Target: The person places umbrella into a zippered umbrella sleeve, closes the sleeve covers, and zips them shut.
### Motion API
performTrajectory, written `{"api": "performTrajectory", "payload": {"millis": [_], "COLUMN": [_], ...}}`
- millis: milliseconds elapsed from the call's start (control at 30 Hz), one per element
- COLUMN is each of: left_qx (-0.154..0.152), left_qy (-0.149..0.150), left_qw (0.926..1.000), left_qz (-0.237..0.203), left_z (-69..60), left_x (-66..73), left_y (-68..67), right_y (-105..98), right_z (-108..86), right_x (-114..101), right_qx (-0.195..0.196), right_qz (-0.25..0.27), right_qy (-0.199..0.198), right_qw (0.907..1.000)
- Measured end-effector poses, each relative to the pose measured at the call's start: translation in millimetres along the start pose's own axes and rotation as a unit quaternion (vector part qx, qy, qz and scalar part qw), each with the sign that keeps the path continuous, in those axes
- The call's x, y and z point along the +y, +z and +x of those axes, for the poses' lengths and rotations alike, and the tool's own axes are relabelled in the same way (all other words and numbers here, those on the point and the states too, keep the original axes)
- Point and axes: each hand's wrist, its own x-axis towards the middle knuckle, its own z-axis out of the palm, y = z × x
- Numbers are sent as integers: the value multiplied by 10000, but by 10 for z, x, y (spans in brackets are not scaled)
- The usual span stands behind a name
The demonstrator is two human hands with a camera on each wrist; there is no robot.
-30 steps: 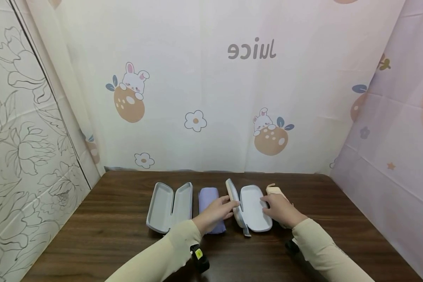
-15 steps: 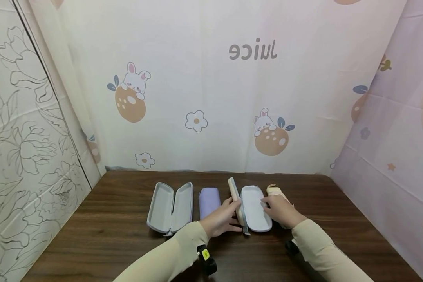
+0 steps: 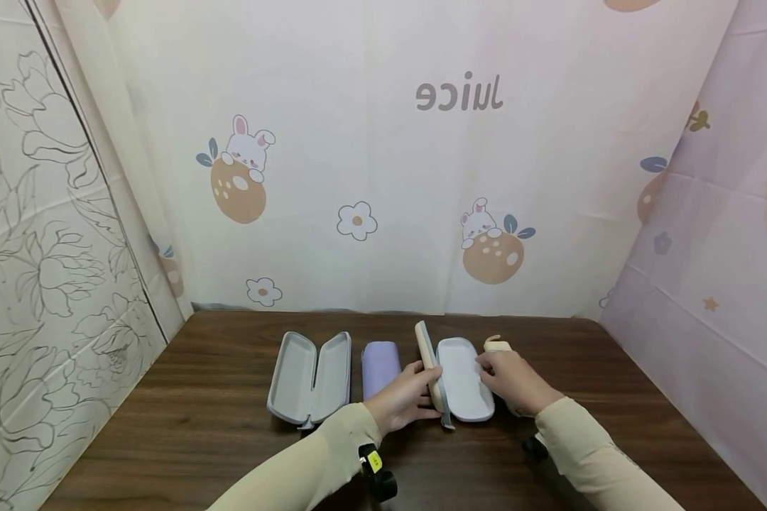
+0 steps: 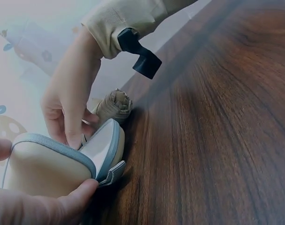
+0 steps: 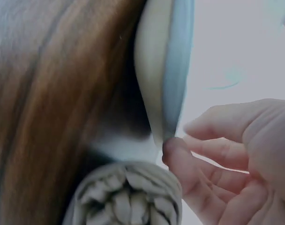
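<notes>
A cream zip-edged hard case (image 3: 465, 380) lies unfolded, its white inside showing and its left half raised nearly upright. My left hand (image 3: 404, 399) grips that raised half from outside, with the thumb near the zip pull in the left wrist view. My right hand (image 3: 514, 382) is at the other half's right rim. In the right wrist view its fingertips (image 5: 174, 146) pinch around that rim. Beside the right hand lies a beige rolled bundle (image 4: 115, 105) with a pleated end, like a folded umbrella, mostly hidden in the head view.
A lilac rolled bundle (image 3: 381, 365) lies left of the cream case, partly behind the left hand. Farther left an unfolded grey-lined hard case (image 3: 312, 376) rests on the brown wooden table (image 3: 192, 397). A printed curtain (image 3: 383, 142) hangs behind the table.
My left hand has shifted right around the case's raised half, which has turned so more of its cream outside shows. My right hand has barely moved, slightly to the right.
</notes>
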Motion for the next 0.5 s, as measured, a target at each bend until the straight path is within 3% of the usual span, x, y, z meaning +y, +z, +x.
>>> {"api": "performTrajectory", "payload": {"millis": [167, 367, 500], "left_qx": [22, 30, 14], "left_qy": [24, 21, 31], "left_qw": [10000, 10000, 9999], "left_qz": [-22, -88, -110], "left_z": [-18, -22, -22], "left_x": [6, 13, 8], "left_y": [15, 27, 26], "right_y": [-87, -172, -225], "right_z": [-60, -167, -242], "right_x": [105, 260, 341], "right_qx": [271, 491, 232], "right_qz": [1, -610, -675], "right_qy": [306, 390, 665], "right_qw": [9992, 9962, 9952]}}
